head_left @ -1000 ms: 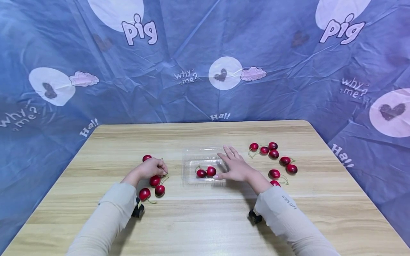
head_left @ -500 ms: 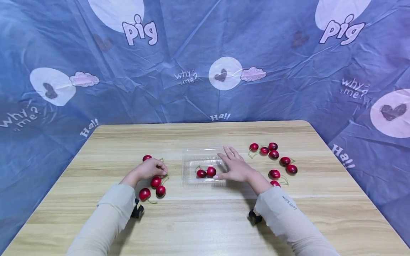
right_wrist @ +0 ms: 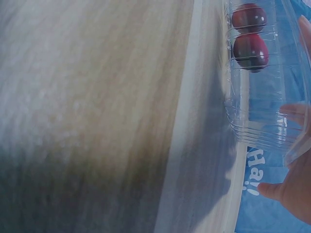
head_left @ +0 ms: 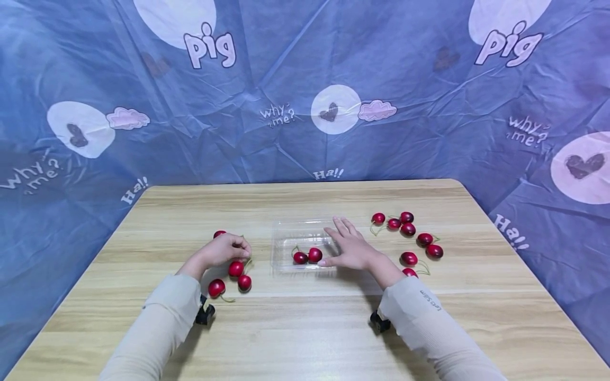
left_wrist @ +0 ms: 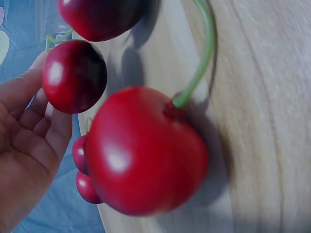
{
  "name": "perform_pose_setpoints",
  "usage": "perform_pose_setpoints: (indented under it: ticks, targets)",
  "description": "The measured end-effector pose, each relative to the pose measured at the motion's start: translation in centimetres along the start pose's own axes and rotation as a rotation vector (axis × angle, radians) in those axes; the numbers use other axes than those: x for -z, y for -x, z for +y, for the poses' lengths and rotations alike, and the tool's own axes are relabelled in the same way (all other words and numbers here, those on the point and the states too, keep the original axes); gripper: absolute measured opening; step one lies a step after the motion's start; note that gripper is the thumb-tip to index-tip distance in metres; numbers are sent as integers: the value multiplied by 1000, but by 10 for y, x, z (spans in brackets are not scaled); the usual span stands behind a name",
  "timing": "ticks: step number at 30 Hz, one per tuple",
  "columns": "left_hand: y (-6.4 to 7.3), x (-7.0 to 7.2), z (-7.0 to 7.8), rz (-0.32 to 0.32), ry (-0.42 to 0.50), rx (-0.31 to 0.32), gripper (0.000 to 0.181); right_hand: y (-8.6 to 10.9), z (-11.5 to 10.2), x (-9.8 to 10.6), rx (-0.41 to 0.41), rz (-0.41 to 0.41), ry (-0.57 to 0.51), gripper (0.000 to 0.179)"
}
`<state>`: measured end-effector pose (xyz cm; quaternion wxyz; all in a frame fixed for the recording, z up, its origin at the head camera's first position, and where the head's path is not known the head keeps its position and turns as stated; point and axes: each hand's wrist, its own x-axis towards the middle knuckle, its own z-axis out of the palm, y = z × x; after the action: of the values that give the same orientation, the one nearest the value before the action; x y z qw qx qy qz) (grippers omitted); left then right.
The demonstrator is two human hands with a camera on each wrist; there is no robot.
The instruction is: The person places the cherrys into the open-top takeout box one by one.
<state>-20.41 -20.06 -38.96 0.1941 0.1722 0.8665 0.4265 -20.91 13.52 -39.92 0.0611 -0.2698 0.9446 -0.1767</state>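
My left hand (head_left: 226, 250) is at the left group of cherries, thumb and fingertips pinching a green cherry stem. Just below the fingertips lie a cherry (head_left: 235, 269) and, nearer me, another cherry (head_left: 244, 283). In the left wrist view a dark red cherry (left_wrist: 75, 76) hangs over the fingers, partly hiding them, and a large cherry (left_wrist: 146, 153) fills the middle. My right hand (head_left: 351, 251), fingers spread, rests at the right end of a clear plastic box (head_left: 277, 248). Inside the box sit two cherries, a darker one (head_left: 300, 258) and a brighter one (head_left: 315, 255).
Several cherries (head_left: 407, 229) with stems lie on the table's right side, beyond and beside the right forearm. On the left are a near cherry (head_left: 216, 288) and one (head_left: 219, 233) partly behind the left hand. A blue printed cloth (head_left: 305, 148) hangs behind the wooden table (head_left: 305, 328).
The two cherries below my left fingertips have shifted a little to the right, and the left hand has risen slightly. My right hand and the box stay put.
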Motion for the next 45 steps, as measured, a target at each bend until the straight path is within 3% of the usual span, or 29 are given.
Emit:
perform_pose_setpoints:
  ticks: [5,20,25,32,45]
  targets:
    - [-1,-1,5,4,-7,0,8,0,0,0,-1,-8,4,96]
    - [2,2,18,54,84,-25,12,0,-1,1,-5,-4,-3,97]
    - [3,4,22,88,101,-14,15,0,-1,1,-4,-7,-3,97]
    - [6,7,30,154,130,50,15,2,-2,2,-2,-6,-4,97]
    - [6,5,43,237,229,15,19,6,-1,2,5,3,-5,97]
